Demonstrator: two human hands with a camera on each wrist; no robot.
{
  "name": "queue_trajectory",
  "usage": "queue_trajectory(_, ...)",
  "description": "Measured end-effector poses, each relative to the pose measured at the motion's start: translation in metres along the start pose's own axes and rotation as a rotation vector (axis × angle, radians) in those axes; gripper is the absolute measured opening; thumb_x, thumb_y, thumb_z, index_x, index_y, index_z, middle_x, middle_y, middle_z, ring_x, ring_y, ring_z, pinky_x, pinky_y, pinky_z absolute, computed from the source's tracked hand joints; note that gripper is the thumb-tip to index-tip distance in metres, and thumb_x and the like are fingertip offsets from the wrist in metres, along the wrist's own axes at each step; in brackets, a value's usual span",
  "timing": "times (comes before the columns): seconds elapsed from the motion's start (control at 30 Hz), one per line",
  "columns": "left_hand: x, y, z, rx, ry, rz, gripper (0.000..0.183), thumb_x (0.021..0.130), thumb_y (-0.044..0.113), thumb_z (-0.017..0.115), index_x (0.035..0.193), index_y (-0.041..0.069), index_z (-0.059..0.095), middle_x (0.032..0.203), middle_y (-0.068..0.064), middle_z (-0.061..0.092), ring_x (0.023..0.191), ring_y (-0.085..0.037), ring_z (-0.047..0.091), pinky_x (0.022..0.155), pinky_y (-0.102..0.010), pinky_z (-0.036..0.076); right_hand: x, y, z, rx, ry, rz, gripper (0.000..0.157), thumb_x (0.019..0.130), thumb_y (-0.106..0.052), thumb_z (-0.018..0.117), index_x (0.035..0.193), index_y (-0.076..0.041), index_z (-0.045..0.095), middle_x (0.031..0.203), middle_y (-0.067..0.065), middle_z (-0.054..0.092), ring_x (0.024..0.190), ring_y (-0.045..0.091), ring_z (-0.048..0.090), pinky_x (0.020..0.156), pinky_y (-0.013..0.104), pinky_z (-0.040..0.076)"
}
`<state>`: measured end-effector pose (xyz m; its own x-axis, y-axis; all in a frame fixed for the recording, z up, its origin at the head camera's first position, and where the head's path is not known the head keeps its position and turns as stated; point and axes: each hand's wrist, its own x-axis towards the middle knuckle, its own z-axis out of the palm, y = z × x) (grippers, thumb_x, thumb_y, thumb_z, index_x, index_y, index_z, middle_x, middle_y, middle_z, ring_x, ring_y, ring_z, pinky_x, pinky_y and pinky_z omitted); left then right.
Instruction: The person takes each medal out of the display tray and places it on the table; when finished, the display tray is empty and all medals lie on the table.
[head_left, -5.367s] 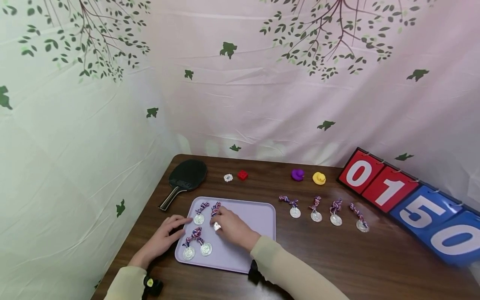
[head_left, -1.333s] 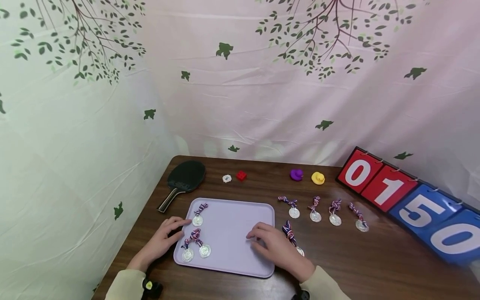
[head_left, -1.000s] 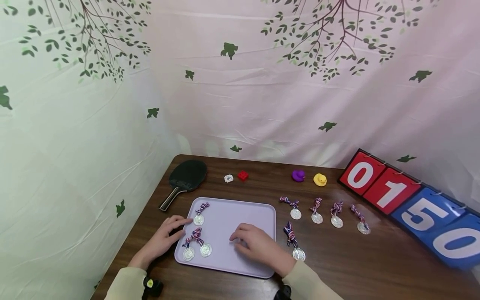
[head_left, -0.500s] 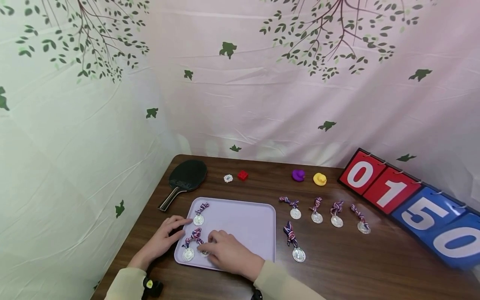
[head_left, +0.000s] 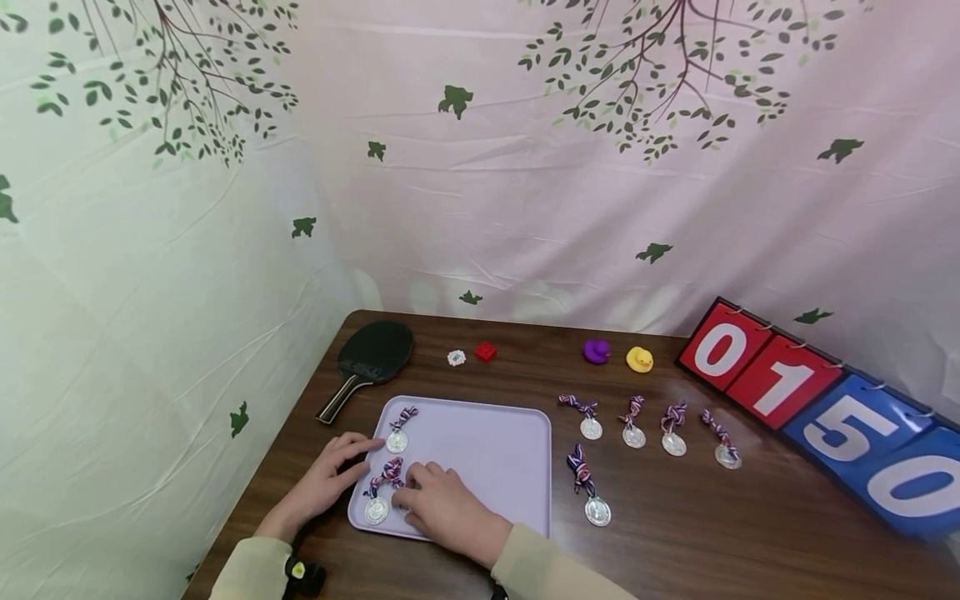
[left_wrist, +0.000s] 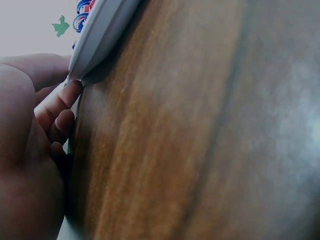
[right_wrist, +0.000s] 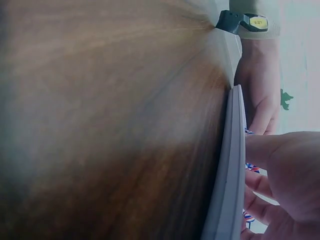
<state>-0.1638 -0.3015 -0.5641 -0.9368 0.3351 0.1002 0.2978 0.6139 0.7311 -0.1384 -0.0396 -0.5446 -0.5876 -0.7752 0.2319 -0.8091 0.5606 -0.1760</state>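
My left hand (head_left: 330, 473) rests at the left edge of a lilac tray (head_left: 498, 450), fingertips on its rim. In the left wrist view the thumb and fingers meet the tray's side. My right hand (head_left: 448, 507) is over the tray's lower left, its bent fingers and thumb pinching a silver medal, mostly hidden beneath them; its striped ribbon (head_left: 394, 468) shows beyond the fingertips. Just left of it lies another silver medal (head_left: 377, 510), and a third medal (head_left: 397, 441) lies in the tray's upper left. In the right wrist view the fingers reach down behind the tray rim (right_wrist: 232, 165).
Right of the tray lies one medal (head_left: 597, 511) with a knotted ribbon; several more medals (head_left: 633, 436) form a row behind it. A table tennis paddle (head_left: 375, 354), white piece (head_left: 456, 357), red brick (head_left: 486, 351), purple duck (head_left: 597, 351), yellow duck (head_left: 640, 359) and flip scoreboard (head_left: 806, 400) stand farther back.
A medal that was in the tray under my right hand now lies on the table right of it. My right hand has come back left onto another medal. The left hand has stayed.
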Motion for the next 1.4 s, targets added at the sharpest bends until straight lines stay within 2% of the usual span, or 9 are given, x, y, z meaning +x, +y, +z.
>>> queue_trajectory(0.2,0.0,-0.006,0.001,0.003,-0.008,-0.035,0.033,0.094,0.019,0.06,0.126,0.03,0.062,0.119,0.011,0.053,0.114,-0.011,0.04,0.094,-0.037,0.034,0.0,0.0,0.004,0.015,0.042,0.002,0.024,0.085,-0.03,0.072,0.108,-0.029,0.066,0.1,-0.006,0.052,0.085,0.009,0.048,0.062,0.023,0.039)
queue_trajectory(0.4,0.001,-0.007,0.001,0.009,-0.007,-0.035,0.033,0.094,0.021,0.06,0.126,0.032,0.062,0.119,0.012,0.052,0.114,-0.011,0.04,0.094,-0.037,0.034,0.0,-0.002,0.006,0.108,0.116,-0.004,0.024,0.079,-0.02,0.077,0.101,-0.023,0.069,0.096,-0.004,0.047,0.083,0.007,0.046,0.073,0.018,0.041)
queue_trajectory(0.57,0.002,-0.007,0.0,0.006,-0.009,-0.039,0.033,0.095,0.022,0.06,0.126,0.033,0.061,0.12,0.014,0.052,0.114,-0.01,0.04,0.094,-0.037,0.034,-0.002,0.0,0.003,0.204,0.083,0.02,0.027,0.08,-0.013,0.076,0.104,-0.02,0.068,0.099,-0.003,0.049,0.085,0.005,0.049,0.076,0.016,0.042)
queue_trajectory(0.83,0.0,-0.005,0.001,0.005,-0.006,-0.032,0.032,0.095,0.023,0.059,0.126,0.03,0.062,0.12,0.01,0.053,0.114,-0.011,0.041,0.094,-0.035,0.034,-0.006,0.003,-0.001,0.241,0.039,-0.002,0.03,0.08,-0.009,0.074,0.108,-0.018,0.069,0.101,-0.007,0.058,0.091,0.001,0.054,0.08,0.015,0.043)
queue_trajectory(0.97,0.0,-0.006,0.003,0.011,0.008,0.01,0.032,0.095,0.022,0.059,0.127,0.027,0.061,0.119,0.007,0.054,0.114,-0.014,0.042,0.093,-0.033,0.034,-0.008,0.005,-0.003,0.25,0.023,0.0,0.03,0.081,-0.008,0.072,0.109,-0.018,0.069,0.103,-0.008,0.058,0.095,0.0,0.054,0.084,0.016,0.043)
queue_trajectory(1.1,0.001,-0.007,0.003,0.018,0.017,0.049,0.032,0.096,0.02,0.058,0.127,0.024,0.061,0.119,0.004,0.054,0.113,-0.017,0.042,0.091,-0.03,0.034,-0.012,0.009,-0.006,0.269,0.043,0.002,0.026,0.084,-0.007,0.068,0.107,-0.017,0.071,0.104,-0.009,0.059,0.097,-0.001,0.055,0.086,0.017,0.043)
queue_trajectory(1.23,0.001,-0.007,0.003,0.018,0.01,0.035,0.032,0.096,0.019,0.059,0.127,0.024,0.061,0.119,0.006,0.054,0.113,-0.015,0.041,0.092,-0.029,0.034,-0.017,0.012,-0.006,0.278,0.08,0.003,0.023,0.086,-0.007,0.066,0.105,-0.017,0.072,0.103,-0.01,0.06,0.097,-0.002,0.055,0.085,0.016,0.044)
queue_trajectory(1.4,0.002,-0.005,0.004,0.02,-0.002,-0.028,0.033,0.095,0.021,0.06,0.127,0.03,0.061,0.12,0.011,0.053,0.114,-0.012,0.041,0.093,-0.033,0.035,-0.024,0.018,-0.008,0.301,0.097,0.002,0.024,0.085,-0.006,0.066,0.104,-0.018,0.072,0.104,-0.01,0.061,0.098,-0.002,0.056,0.085,0.016,0.043)
